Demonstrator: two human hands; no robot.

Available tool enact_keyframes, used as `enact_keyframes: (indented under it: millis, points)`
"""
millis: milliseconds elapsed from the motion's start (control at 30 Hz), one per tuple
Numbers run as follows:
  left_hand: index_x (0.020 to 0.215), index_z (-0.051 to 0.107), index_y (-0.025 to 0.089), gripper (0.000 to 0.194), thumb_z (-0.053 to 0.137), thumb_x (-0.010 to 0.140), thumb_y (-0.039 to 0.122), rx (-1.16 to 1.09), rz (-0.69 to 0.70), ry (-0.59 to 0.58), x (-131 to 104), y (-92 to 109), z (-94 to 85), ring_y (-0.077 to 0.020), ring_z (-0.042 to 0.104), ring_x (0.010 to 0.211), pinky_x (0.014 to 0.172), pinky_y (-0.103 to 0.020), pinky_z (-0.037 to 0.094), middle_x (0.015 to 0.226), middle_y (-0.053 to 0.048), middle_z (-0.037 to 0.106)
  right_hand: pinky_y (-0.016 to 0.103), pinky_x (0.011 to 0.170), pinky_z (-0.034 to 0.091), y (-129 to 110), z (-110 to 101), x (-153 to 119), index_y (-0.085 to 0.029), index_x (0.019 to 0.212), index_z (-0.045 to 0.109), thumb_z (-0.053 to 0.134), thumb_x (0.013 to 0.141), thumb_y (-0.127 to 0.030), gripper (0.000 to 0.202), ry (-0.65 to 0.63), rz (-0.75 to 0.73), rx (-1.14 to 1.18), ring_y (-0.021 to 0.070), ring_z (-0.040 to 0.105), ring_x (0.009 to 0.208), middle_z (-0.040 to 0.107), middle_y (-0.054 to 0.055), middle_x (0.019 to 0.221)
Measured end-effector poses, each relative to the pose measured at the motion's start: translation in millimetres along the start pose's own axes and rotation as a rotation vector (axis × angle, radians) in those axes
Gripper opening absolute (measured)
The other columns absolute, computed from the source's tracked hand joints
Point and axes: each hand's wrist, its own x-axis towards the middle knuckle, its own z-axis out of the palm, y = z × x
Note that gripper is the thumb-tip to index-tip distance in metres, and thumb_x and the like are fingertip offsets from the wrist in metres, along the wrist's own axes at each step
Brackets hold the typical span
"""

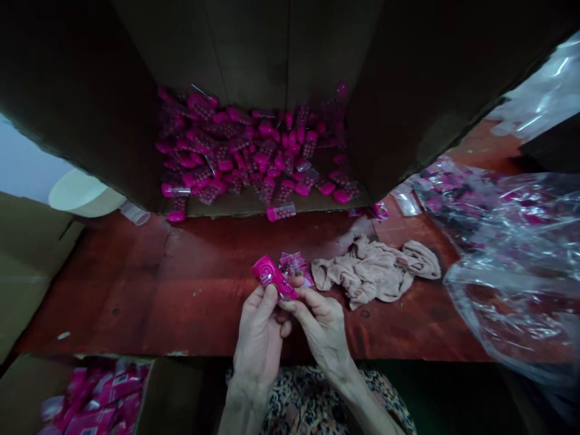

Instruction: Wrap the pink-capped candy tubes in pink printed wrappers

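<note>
Between my two hands, above the near part of the red table, is a small pink printed wrapper [268, 272] with a white swirl on it. My left hand [259, 329] pinches its left side between thumb and fingers. With thumb and forefinger, my right hand [319, 320] grips the wrapper's lower right end. Just behind my fingertips lies another pink printed packet [295, 264] on the table. Whether anything is inside the held wrapper cannot be made out.
A big cardboard box [254, 36] on its side holds many pink-capped clear containers [240, 145]. A crumpled beige cloth [376, 272] lies on the red table [136, 290]. Clear plastic bags [521, 272] stand right, a white bowl [84, 192] left. Pink packets [104, 399] fill a box below.
</note>
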Motion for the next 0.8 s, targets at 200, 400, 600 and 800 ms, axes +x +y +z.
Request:
enact_keyframes:
  millis: [200,400,600,800]
  points:
    - [0.084,0.066,0.012,0.018,0.062,0.077,0.028,-0.038,-0.008,-0.036,-6,-1,-3.8,-0.0041,0.044,0.048,0.039,-0.014,0.034,0.083,-0.008,0.068,0.019,0.039,0.046,0,7,-5,-0.019,0.08,0.069,0.061,0.079,-0.031,0.014,-0.02,-0.015,0.033,0.0099,0.055,0.037,0.059,-0.004,0.049]
    - [0.089,0.067,0.015,0.019,0.05,0.083,0.021,-0.159,0.036,0.083,-16,30,-29.8,-0.0214,0.062,0.094,0.076,-0.034,0.053,0.095,-0.009,0.069,0.029,0.062,0.053,-15,-26,-12,-0.022,0.1,0.065,0.054,0.085,-0.031,0.021,0.035,-0.312,-0.448,0.0157,0.062,0.061,0.067,0.002,0.072]
    - [0.086,0.065,0.025,0.024,0.055,0.075,0.044,0.02,0.414,0.566,-69,68,-153.8,-0.0208,0.049,0.117,0.098,-0.032,0.042,0.108,0.002,0.068,0.056,0.084,0.039,6,-99,1,-0.02,0.106,0.063,0.042,0.087,-0.043,0.037,0.401,-0.508,-1.185,0.0327,0.044,0.102,0.055,0.015,0.107]
    - [0.081,0.063,0.022,0.032,0.061,0.067,0.05,0.126,0.399,0.763,-100,53,-183.3,-0.0201,0.054,0.106,0.088,-0.028,0.046,0.091,0.001,0.07,0.045,0.083,0.039,22,-100,5,-0.018,0.082,0.065,0.039,0.09,-0.034,0.031,0.479,-0.591,-1.208,0.0254,0.044,0.089,0.055,0.01,0.091]
